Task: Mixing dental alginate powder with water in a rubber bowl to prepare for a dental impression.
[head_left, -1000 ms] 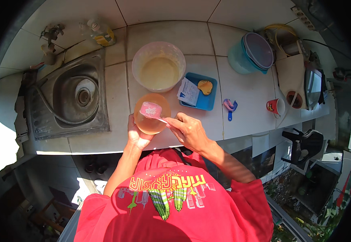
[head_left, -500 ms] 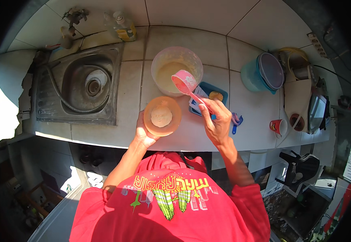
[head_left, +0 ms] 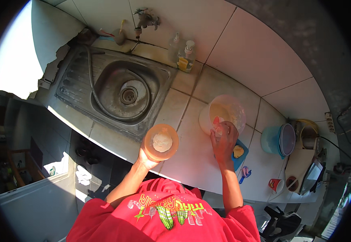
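My left hand (head_left: pixel 146 157) holds an orange cup (head_left: pixel 150 137) with pale powder in it, above the counter's front edge. A translucent pink bowl (head_left: pixel 205 115) with cream-coloured contents stands to the right. Over that bowl, my right hand (head_left: pixel 223 141) grips a pink scoop (head_left: pixel 216 120), whose head is tipped and partly hidden by the fingers. Just beyond that hand is a blue tray (head_left: pixel 242 158) with a yellow lump (head_left: pixel 238 151) in it.
A steel sink (head_left: pixel 159 84) with a hose lies at the left, soap bottles (head_left: pixel 186 60) behind it. Rightward are a pink-and-blue spoon (head_left: pixel 245 173), a lidded teal container (head_left: pixel 270 141), a red cup (head_left: pixel 276 184) and a beige appliance (head_left: pixel 296 161). The counter's front edge runs below my hands.
My right hand has carried the scoop from the orange cup to the bowl and tipped it there. My left hand still holds the cup. The whole view has swung toward the sink.
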The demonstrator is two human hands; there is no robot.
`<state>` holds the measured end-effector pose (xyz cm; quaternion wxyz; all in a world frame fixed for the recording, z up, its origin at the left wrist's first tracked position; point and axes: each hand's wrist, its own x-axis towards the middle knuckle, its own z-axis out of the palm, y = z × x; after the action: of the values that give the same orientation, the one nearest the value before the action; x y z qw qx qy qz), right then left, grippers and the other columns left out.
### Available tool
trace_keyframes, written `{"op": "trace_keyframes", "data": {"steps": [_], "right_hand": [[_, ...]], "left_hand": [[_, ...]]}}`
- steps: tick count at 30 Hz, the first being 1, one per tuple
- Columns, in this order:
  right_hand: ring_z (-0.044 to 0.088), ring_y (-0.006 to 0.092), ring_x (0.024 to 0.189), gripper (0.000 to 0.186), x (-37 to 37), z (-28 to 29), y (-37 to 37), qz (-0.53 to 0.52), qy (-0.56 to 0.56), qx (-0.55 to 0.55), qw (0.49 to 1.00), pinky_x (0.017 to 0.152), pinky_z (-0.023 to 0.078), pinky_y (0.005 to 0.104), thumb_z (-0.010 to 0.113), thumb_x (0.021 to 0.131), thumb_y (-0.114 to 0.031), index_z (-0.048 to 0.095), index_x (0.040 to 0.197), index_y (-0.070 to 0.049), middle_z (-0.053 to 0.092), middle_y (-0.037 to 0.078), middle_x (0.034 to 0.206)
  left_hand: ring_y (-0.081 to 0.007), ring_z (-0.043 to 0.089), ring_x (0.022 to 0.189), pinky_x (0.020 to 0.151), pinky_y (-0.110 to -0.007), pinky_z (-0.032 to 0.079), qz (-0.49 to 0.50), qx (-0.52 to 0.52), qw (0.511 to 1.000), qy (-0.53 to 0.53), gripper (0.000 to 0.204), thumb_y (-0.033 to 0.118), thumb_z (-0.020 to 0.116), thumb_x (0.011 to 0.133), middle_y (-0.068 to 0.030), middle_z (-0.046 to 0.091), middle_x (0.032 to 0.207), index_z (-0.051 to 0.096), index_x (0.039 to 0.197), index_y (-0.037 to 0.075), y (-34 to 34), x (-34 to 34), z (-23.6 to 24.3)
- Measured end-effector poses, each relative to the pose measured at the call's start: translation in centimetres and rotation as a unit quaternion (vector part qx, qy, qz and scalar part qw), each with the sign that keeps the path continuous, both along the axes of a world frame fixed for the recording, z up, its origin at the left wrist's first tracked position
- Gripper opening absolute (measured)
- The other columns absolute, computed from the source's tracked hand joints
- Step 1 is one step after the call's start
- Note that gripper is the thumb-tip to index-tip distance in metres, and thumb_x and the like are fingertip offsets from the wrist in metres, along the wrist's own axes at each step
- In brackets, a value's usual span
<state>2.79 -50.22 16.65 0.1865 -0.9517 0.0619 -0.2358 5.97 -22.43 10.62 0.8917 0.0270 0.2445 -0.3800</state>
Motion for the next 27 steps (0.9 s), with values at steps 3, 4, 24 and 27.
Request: {"op": "trace_keyframes", "data": {"steps": [3, 4, 24, 27], "right_hand": [[0.05, 0.0322, 0.112, 0.045, 2.2, 0.6, 1.0, -0.079, -0.032, -0.07, 0.994, 0.097, 0.037, 0.0475, 0.074, 0.074, -0.008, 0.055, 0.114, -0.007, 0.053, 0.012, 0.117], [0.05, 0.033, 0.114, 0.047, 3.3, 0.9, 1.8, -0.143, -0.054, -0.108, 0.982, 0.097, 0.038, 0.0478, 0.073, 0.075, -0.007, 0.053, 0.118, -0.006, 0.052, 0.014, 0.12], [0.066, 0.0348, 0.091, 0.013, 63.2, -10.4, 42.6, 0.184, 0.083, -0.17, 0.965, 0.079, 0.055, 0.043, 0.058, 0.083, -0.001, 0.066, 0.092, 0.002, 0.063, 0.02, 0.099], [0.067, 0.0351, 0.088, 0.014, 66.2, -11.3, 43.1, 0.138, 0.112, -0.204, 0.963, 0.076, 0.055, 0.0446, 0.056, 0.083, -0.004, 0.069, 0.088, -0.001, 0.067, 0.021, 0.092]], "left_hand": [[-0.0306, 0.053, 0.122, 0.102, -0.053, 0.045, 0.029, -0.013, 0.999, -0.003, 0.05, 0.04, 0.054, 0.092, -0.0109, 0.055, 0.132, 0.05, 0.132, 0.011, 3.5, 2.7, -0.4], [-0.0302, 0.053, 0.121, 0.101, -0.053, 0.045, 0.027, -0.002, 1.0, 0.001, 0.049, 0.04, 0.054, 0.092, -0.0105, 0.056, 0.131, 0.05, 0.132, 0.011, 4.8, 3.7, -0.5], [-0.0317, 0.055, 0.118, 0.103, -0.052, 0.043, 0.297, 0.126, 0.939, 0.117, 0.047, 0.039, 0.053, 0.093, -0.0147, 0.059, 0.125, 0.054, 0.126, 0.005, 35.3, 11.9, -3.0], [-0.0413, 0.05, 0.12, 0.1, -0.06, 0.04, 0.318, 0.099, 0.937, 0.102, 0.056, 0.046, 0.053, 0.09, -0.0178, 0.054, 0.13, 0.051, 0.13, 0.007, 36.5, 11.3, -4.0]]}}
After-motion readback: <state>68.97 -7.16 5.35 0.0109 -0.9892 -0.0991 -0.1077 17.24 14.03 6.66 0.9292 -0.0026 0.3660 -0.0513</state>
